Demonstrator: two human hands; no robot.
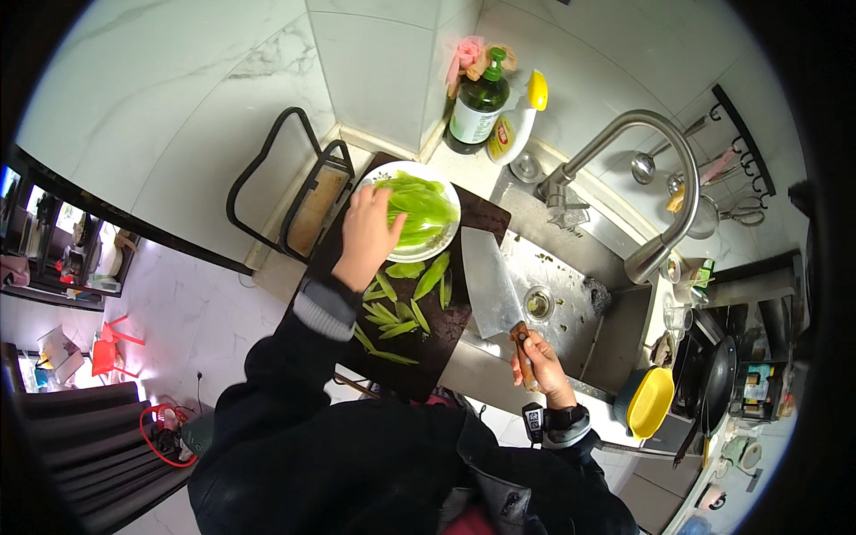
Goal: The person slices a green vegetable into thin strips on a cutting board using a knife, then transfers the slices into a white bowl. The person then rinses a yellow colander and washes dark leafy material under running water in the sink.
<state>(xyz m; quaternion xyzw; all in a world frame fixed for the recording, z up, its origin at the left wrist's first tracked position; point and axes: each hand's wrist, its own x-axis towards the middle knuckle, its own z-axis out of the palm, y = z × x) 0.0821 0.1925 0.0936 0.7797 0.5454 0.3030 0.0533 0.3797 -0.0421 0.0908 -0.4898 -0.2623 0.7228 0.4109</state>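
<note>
A patterned white plate [443, 239] holds a heap of thin green vegetable slices [419, 203]. At the plate's left rim, my left hand [366, 230] reaches over the heap, thumb apart from the fingers. Its fingertips touch the slices, and I see nothing held in it. My right hand [546, 370] grips the wooden handle of a cleaver [488, 285]. The broad blade points away from me, between the board and the sink. More slanted green pieces [399, 328] lie loose on the dark cutting board [437, 357], below the plate.
Right of the board is a steel sink [571, 267] with green scraps and an arched faucet [687, 178]. A dark pump bottle [477, 111] and a spray bottle [515, 132] stand behind. A black rack [312, 201] is at left, a yellow basin [651, 403] at right.
</note>
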